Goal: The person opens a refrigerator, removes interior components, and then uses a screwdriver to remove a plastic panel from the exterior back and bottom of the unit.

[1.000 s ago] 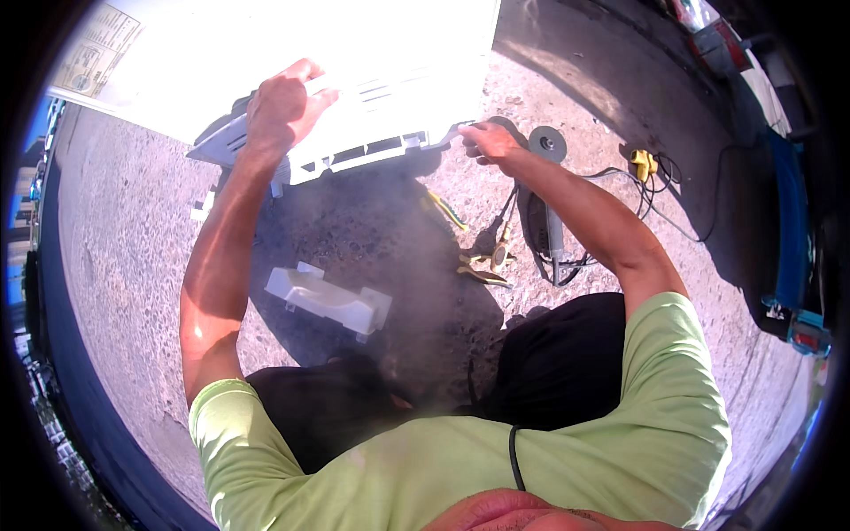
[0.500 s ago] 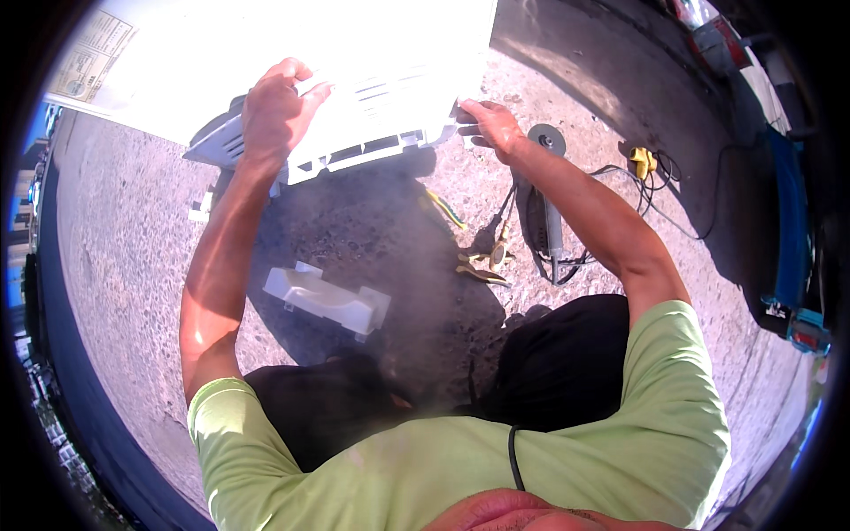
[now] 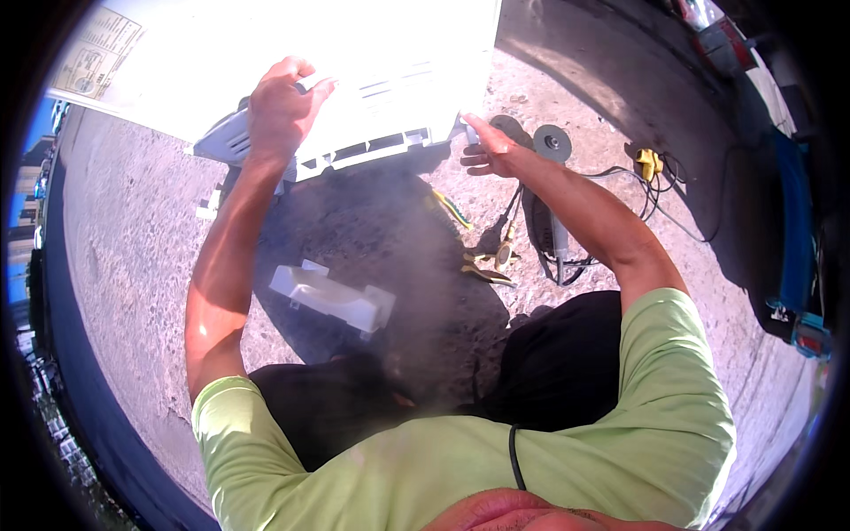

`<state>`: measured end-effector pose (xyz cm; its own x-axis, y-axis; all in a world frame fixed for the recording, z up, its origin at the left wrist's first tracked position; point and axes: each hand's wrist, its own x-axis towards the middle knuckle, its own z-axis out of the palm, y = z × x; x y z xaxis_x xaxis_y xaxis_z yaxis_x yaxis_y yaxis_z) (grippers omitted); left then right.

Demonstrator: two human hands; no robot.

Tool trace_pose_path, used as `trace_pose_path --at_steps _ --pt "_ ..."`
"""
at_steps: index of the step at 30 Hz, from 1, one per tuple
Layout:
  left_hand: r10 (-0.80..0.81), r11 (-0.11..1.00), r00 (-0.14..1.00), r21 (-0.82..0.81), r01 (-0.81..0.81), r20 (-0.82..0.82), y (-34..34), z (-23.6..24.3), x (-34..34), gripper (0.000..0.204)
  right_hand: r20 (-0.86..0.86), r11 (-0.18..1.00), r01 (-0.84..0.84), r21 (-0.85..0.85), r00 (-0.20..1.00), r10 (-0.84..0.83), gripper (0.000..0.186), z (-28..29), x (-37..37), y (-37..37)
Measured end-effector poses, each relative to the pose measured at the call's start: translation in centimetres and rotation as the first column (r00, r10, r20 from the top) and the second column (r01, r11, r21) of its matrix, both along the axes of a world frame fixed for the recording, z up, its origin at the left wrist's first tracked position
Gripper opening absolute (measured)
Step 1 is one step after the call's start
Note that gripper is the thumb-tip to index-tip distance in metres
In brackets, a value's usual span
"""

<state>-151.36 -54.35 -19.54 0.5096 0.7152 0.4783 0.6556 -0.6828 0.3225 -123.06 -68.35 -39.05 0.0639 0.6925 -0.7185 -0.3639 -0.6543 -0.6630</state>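
Two hands at a big white panel [image 3: 381,44].
Left hand [image 3: 282,115] curled over it, can't tell if gripping; right hand [image 3: 490,152] unclosed beside its corner.

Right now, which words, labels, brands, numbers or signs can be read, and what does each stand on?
None can be read clearly.
Printed label at the left of the white panel: lines of print and a round mark, too small and blurred to read.
Grinder: no readable lettering.

Sunlit pavement [image 3: 133,265] and a grinder [image 3: 560,237] mark an outdoor workplace.
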Motion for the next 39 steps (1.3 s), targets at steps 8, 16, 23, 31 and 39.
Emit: trace_pose_path --at_steps 8,16,23,31,39 --pt "-0.01 0.968 0.998 0.25 0.025 -0.063 0.5 -0.9 -0.4 0.037 -0.186 0.992 0.05 0.119 0.982 -0.027 0.125 4.6 -1.8 0.3" --pt "-0.286 0.797 0.955 0.533 0.283 -0.079 -0.5 1.8 -2.2 0.035 -0.275 0.959 0.261 0.109 0.935 -0.223 0.13 4.1 -3.2 0.8" --pt "0.172 0.984 0.962 0.004 -0.177 0.212 1.6 -0.9 -12.8 0.033 -0.234 0.953 0.297 0.061 0.933 -0.275 0.119 3.3 -3.4 1.4" --pt "0.375 0.834 0.888 -0.515 -0.199 0.265 5.7 -9.7 -21.4 0.093 -0.165 0.96 0.268 0.08 0.953 -0.252 0.121 4.1 -4.4 1.1" --pt "0.365 0.841 0.893 -0.504 -0.197 0.262 6.2 -9.3 -20.6 0.08 -0.079 0.987 0.146 0.073 0.987 -0.14 0.122 4.5 -3.6 0.9"
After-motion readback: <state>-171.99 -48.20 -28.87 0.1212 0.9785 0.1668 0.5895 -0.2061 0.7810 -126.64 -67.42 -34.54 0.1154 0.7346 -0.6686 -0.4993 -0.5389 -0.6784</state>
